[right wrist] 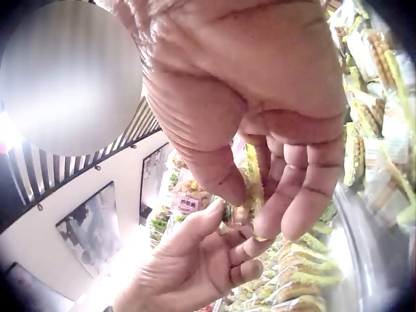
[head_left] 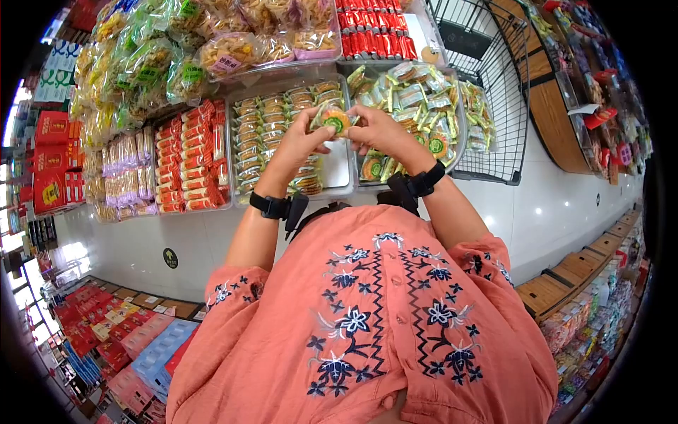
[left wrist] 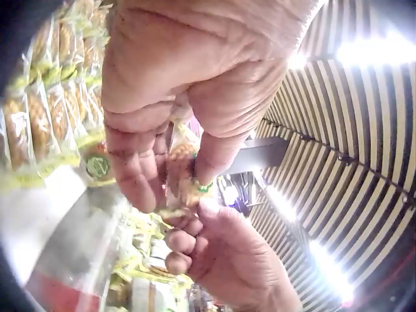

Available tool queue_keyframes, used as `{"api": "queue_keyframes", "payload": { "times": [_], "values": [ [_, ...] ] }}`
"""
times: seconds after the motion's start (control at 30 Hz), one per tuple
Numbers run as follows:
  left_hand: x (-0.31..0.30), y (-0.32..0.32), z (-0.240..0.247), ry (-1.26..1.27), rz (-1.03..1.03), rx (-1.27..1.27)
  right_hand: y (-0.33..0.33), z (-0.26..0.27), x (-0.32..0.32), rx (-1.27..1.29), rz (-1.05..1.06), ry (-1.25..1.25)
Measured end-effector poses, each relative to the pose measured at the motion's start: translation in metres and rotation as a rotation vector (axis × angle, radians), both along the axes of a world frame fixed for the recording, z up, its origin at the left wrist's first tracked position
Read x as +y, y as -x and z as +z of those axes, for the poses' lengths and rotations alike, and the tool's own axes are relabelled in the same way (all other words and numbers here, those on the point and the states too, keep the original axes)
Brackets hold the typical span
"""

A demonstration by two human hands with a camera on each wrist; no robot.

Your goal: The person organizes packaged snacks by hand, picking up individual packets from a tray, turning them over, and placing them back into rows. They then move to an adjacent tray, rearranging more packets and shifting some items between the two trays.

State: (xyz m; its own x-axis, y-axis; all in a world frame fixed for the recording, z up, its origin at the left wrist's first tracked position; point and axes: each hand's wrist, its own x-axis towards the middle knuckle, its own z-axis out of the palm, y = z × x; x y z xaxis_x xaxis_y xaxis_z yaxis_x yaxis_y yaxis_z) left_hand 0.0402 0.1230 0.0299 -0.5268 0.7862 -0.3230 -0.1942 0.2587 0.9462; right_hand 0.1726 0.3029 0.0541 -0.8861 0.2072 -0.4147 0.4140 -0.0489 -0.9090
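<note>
Both hands hold one packaged round pastry (head_left: 335,121) in clear wrap with a green round label, raised over the snack bins. My left hand (head_left: 304,139) pinches its left side between thumb and fingers. From the other side my right hand (head_left: 383,133) pinches the edge of the wrapper. In the left wrist view the pastry (left wrist: 182,162) shows its patterned brown side between the fingers. Below the left hand lie rows of similar packaged pastries (head_left: 248,141) in a clear bin. Loosely piled packets (head_left: 424,95) fill the bin under the right hand.
Red-wrapped snacks (head_left: 194,152) and bagged snacks (head_left: 148,71) occupy bins to the left and back. A black wire cart (head_left: 487,78) stands at the right, beside a wooden display (head_left: 558,106). White floor (head_left: 141,244) shows in front of the bins.
</note>
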Motion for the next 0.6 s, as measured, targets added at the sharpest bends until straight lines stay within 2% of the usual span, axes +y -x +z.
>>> {"api": "queue_keyframes", "payload": {
  "times": [0.1,0.13,0.2,0.23,0.4,0.43,0.5,0.6],
  "values": [
    [-0.010,0.003,0.005,0.045,-0.028,0.250,0.002,-0.029,0.006,0.109,0.146,-0.468],
    [-0.012,0.003,0.011,0.046,-0.023,0.321,0.001,-0.035,0.005,0.143,0.143,-0.512],
    [-0.010,0.012,0.003,0.028,-0.165,0.554,0.002,-0.043,0.002,0.213,0.138,-0.602],
    [-0.010,0.016,0.000,0.020,-0.234,0.671,0.004,-0.045,0.001,0.227,0.142,-0.613],
    [-0.004,0.016,0.006,0.155,-0.322,0.854,0.010,-0.051,-0.001,0.173,0.190,-0.614],
    [-0.002,0.018,0.006,0.158,-0.347,0.887,0.010,-0.056,-0.001,0.271,0.116,-0.626],
    [0.004,0.027,0.005,0.144,-0.269,0.947,0.010,-0.058,-0.002,0.465,-0.030,-0.645],
    [0.016,0.043,0.006,0.198,-0.127,1.015,0.004,-0.039,0.011,0.261,-0.154,-0.577]
  ]
}}
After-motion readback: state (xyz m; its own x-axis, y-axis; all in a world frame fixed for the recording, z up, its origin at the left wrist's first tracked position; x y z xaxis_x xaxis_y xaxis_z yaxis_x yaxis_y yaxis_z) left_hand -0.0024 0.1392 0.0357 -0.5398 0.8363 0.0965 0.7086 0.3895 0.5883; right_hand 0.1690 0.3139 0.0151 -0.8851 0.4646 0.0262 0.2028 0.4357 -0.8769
